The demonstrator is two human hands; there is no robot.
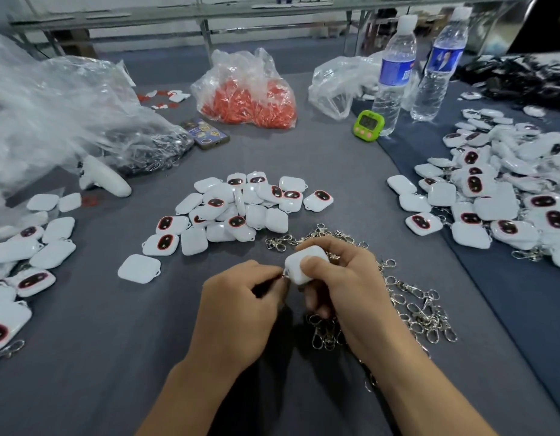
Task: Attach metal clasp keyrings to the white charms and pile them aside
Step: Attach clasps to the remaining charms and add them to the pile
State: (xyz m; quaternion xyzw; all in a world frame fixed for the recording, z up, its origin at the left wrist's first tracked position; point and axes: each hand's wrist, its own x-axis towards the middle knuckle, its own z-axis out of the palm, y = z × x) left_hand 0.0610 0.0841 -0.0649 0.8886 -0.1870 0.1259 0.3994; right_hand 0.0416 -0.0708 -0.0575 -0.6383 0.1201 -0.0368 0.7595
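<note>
Right hand (pixel 344 278): grip closed on one white charm (pixel 305 267), thumb across its face, plain side up, so that its corner loop points toward the other hand. Left hand (pixel 241 297): fingertips pinched narrow at that corner, apparently on a small metal ring (pixel 285 276); the ring itself is mostly hidden, so whether it is threaded yet cannot be told. Both hands hover low over the worktop (pixel 115 357), just above the loose clasps (pixel 423 313), which lie under and to the right of the right hand, within easy reach. Unfitted charms (pixel 237 209) form a heap directly ahead, one reach away. Charms with clasps on them are piled (pixel 498 196) far right, apart from the stock, probably to keep done and undone separate. More charms (pixel 30 247) lie at left.
</note>
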